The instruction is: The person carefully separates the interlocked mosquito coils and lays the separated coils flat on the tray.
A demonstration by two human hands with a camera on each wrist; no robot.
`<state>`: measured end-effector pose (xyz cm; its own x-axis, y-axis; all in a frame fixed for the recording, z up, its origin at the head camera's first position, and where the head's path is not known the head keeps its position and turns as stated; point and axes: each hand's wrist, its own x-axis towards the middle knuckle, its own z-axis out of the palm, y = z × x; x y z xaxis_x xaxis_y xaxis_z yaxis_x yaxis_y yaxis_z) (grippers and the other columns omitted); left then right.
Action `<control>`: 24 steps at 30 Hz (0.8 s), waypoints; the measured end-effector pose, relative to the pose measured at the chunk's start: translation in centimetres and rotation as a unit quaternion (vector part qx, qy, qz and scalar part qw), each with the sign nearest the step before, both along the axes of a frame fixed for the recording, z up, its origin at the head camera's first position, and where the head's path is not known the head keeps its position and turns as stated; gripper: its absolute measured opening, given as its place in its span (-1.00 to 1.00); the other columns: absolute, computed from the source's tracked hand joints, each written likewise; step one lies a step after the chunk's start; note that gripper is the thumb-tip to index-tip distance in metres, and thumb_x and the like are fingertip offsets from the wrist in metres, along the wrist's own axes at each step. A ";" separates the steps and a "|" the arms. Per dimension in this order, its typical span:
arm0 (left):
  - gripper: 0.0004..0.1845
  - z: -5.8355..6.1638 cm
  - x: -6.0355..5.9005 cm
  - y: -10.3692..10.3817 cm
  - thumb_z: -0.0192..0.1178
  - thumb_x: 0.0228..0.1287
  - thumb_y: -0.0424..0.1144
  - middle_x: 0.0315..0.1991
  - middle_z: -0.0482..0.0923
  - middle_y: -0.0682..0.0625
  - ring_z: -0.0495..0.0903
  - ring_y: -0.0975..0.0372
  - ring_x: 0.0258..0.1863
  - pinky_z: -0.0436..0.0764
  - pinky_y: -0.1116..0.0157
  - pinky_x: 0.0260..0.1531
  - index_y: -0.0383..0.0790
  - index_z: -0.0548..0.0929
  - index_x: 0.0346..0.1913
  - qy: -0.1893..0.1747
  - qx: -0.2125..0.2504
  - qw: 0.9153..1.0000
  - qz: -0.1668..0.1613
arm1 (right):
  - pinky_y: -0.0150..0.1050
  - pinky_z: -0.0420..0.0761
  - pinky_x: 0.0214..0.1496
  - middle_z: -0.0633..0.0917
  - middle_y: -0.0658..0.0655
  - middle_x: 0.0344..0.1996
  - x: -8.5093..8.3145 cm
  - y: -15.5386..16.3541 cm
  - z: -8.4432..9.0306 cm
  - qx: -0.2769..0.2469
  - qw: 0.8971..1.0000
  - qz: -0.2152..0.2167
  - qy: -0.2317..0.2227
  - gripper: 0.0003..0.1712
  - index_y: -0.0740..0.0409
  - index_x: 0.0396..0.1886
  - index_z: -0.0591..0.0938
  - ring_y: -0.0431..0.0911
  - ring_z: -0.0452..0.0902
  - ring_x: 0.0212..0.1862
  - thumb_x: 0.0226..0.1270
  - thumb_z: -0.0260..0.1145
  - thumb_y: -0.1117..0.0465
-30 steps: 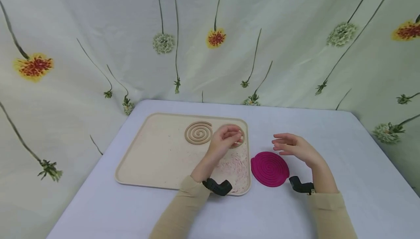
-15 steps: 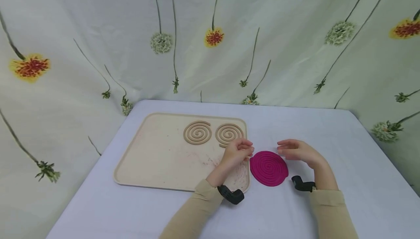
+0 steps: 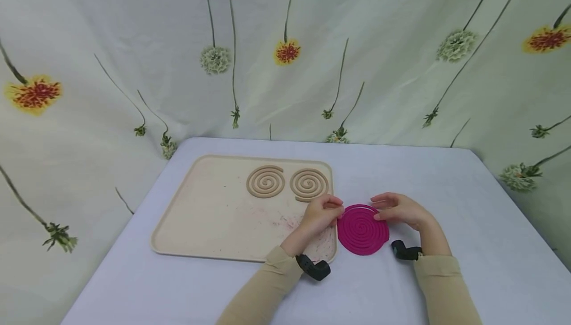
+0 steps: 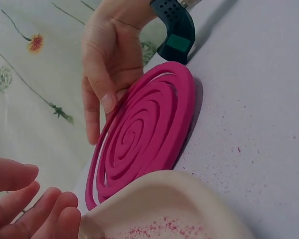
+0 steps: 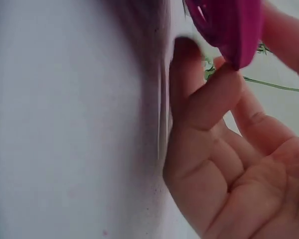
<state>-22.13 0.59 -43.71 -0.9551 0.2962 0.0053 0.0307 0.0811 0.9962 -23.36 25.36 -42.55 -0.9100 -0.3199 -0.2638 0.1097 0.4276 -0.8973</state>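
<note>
On the beige tray [image 3: 200,216], two tan spiral coils [image 3: 287,183] lie separated; left hand [image 3: 322,212] and right hand [image 3: 398,209] pinch the unsplit magenta spiral coil [image 3: 360,229], tilted off the surface [image 3: 446,191].

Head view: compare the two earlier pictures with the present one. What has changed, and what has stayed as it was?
The left hand left the right beige coil on the tray and came toward the pink coil. The right hand came down too. Both now take it by its edges, and its right edge is tilted up off the table. The two beige coils, the left one included, and the tray stayed put.
</note>
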 end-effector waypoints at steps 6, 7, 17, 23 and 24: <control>-0.80 0.0 -0.1 -0.1 0.23 0.20 -0.38 -0.41 0.61 -0.18 0.49 0.27 -0.57 0.49 0.46 -0.61 -0.42 0.60 -0.14 -0.012 -0.005 1.000 0.004 | -0.06 0.57 0.04 0.50 0.42 0.11 0.0 0.3 -0.2 -0.039 0.999 0.008 -0.013 -0.34 0.47 0.21 0.33 0.03 0.56 0.01 0.14 0.33 0.31; -0.81 0.0 -0.2 -0.1 0.23 0.20 -0.38 -0.42 0.60 -0.16 0.49 0.26 -0.57 0.50 0.45 -0.61 -0.41 0.60 -0.15 -0.014 -0.005 1.000 0.004 | -0.09 0.57 0.03 0.51 0.42 0.10 0.0 0.4 -0.2 -0.044 0.999 0.006 -0.013 -0.34 0.47 0.22 0.32 -0.01 0.56 -0.02 0.15 0.32 0.31; -0.80 0.6 -0.6 -0.8 0.27 0.17 -0.31 -0.37 0.61 -0.02 0.59 0.24 -0.41 0.63 0.31 -0.41 -0.34 0.62 -0.18 -0.006 -0.015 1.000 0.021 | -0.27 0.62 -0.10 0.65 0.14 -0.10 0.7 1.3 2.3 -0.063 0.995 -0.062 0.039 -0.35 0.39 0.24 0.30 -0.16 0.61 -0.18 0.21 0.32 0.26; -0.77 2.3 -1.0 -1.9 0.34 0.12 -0.30 -0.32 0.67 -0.09 0.64 0.21 -0.35 0.67 0.19 -0.31 -0.28 0.56 -0.20 0.005 -0.003 0.999 0.033 | -0.36 0.61 -0.13 0.68 -0.10 -0.25 1.2 -0.7 4.3 -0.140 0.981 -0.085 0.101 -0.48 0.37 0.17 0.35 -0.22 0.62 -0.22 0.26 0.28 0.33; -0.77 2.8 -1.1 -2.2 0.34 0.11 -0.35 -0.32 0.68 -0.13 0.65 0.23 -0.36 0.67 0.19 -0.31 -0.31 0.54 -0.20 0.013 0.012 0.999 0.035 | -0.37 0.62 -0.13 0.68 -0.10 -0.26 1.3 -1.2 4.6 -0.163 0.976 -0.091 0.108 -0.53 0.34 0.13 0.39 -0.22 0.62 -0.23 0.25 0.27 0.35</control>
<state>-23.22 -1.65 -40.96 -0.9731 0.2276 0.0370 0.0519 0.0599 0.9969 -22.10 24.18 -37.97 -0.9826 -0.1834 0.0297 -0.0499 0.1060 -0.9931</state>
